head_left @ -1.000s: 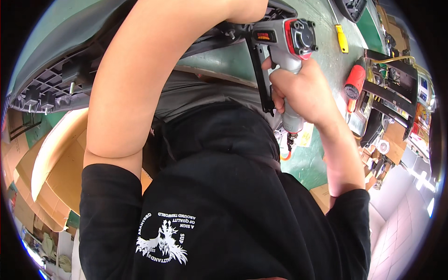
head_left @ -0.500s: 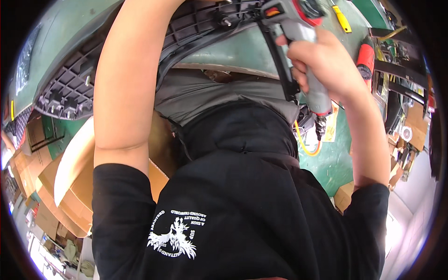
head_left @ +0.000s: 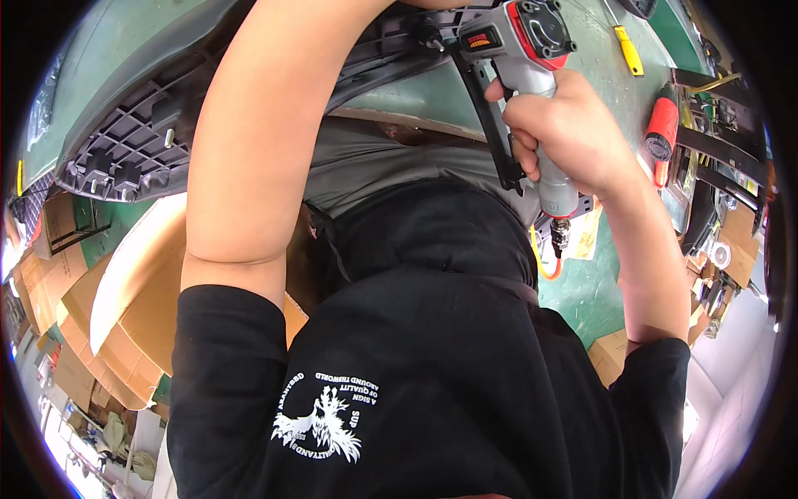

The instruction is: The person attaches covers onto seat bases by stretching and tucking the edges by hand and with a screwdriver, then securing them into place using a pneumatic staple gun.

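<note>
My right hand (head_left: 565,125) is wrapped round the grip of a grey and red pneumatic stapler (head_left: 525,76). Its black magazine slants down toward my lap, and the stapler's head is by the right end of a black ribbed plastic panel (head_left: 166,116). From my left arm (head_left: 253,150), reaching up over the panel, only a sliver of my left hand (head_left: 434,3) shows at the top edge. Its fingers are out of sight. The panel's underside has a grid of ribs and several metal studs, with dark covering along its edge.
The panel lies on a green worktable (head_left: 424,96). On the right are a yellow-handled screwdriver (head_left: 629,51) and a red tool (head_left: 662,125). An orange air hose (head_left: 549,264) hangs below the stapler. Cardboard boxes (head_left: 125,333) stand on the left.
My left arm has shifted right, its hand nearly leaving the view at the top. The stapler, still in my right hand, has moved slightly left and its head shows more fully.
</note>
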`<state>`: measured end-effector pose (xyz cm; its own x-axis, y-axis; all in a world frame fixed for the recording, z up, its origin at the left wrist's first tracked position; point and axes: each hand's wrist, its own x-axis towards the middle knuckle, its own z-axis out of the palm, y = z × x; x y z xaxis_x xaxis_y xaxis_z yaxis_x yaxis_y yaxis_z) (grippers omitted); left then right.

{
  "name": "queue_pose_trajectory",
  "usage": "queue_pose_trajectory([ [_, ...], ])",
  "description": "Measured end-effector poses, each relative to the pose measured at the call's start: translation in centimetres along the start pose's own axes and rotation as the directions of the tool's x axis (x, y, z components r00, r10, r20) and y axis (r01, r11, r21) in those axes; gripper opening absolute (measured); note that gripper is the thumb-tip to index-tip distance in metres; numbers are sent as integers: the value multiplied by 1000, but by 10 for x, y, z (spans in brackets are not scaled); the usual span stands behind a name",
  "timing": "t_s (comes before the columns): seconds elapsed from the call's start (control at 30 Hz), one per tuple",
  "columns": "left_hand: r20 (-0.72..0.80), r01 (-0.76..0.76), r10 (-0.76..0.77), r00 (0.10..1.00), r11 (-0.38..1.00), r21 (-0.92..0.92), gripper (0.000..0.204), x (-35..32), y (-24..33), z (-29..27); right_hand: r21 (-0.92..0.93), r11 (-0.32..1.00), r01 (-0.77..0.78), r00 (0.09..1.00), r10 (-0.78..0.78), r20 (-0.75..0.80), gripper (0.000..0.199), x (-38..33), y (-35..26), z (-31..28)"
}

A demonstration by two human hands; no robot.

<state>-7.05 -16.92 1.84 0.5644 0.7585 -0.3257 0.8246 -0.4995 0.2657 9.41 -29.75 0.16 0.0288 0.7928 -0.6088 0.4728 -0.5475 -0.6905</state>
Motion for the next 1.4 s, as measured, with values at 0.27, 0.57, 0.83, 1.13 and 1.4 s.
queue_pose_trajectory([
  [0.27, -24, -70, 71, 997, 997, 29, 29, 6, -5, 6, -174, 984, -33, 999, 29, -26, 24, 6, -6, 2],
  [0.57, -58, -89, 98, 994, 987, 134, 37, 16, -6, 8, -186, 982, -16, 1000, 13, -19, 30, 6, -13, -4],
  [0.83, -131, -72, 67, 989, 997, -37, 44, 24, -42, -5, -38, 985, 171, 983, -173, -56, 28, -41, 19, -49],
  [1.13, 8, -146, 147, 989, 986, -76, 37, 64, -53, -31, 57, 998, 3, 979, 8, -206, 27, -54, 77, -95],
  [1.4, 151, -435, 411, 899, 878, 200, 44, 74, 25, -41, 222, 971, 88, 994, -70, -87, 38, -30, 75, -81],
])
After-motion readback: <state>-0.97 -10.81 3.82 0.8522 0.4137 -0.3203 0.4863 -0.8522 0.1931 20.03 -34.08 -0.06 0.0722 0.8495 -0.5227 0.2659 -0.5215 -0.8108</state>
